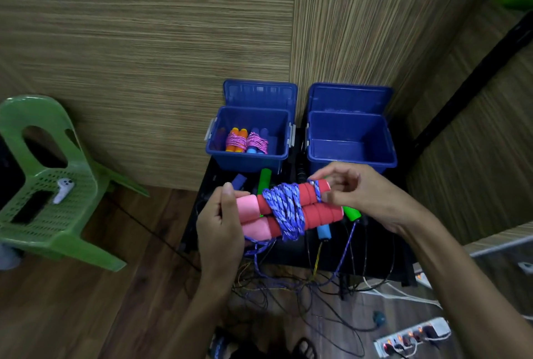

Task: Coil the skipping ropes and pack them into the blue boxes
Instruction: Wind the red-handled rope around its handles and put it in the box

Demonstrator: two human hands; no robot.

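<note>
Foam handles, red-pink cylinders, bound in braided purple cord; left hand grips, right hand fingers pinch cord.

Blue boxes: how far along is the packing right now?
Done: two coiled ropes lie in the left blue box; the right blue box shows none. In hand: the left hand grips the red-handled rope while the right hand pinches its purple cord mid-wrap. Left: loose ropes with green and blue handles on the black table.
</note>
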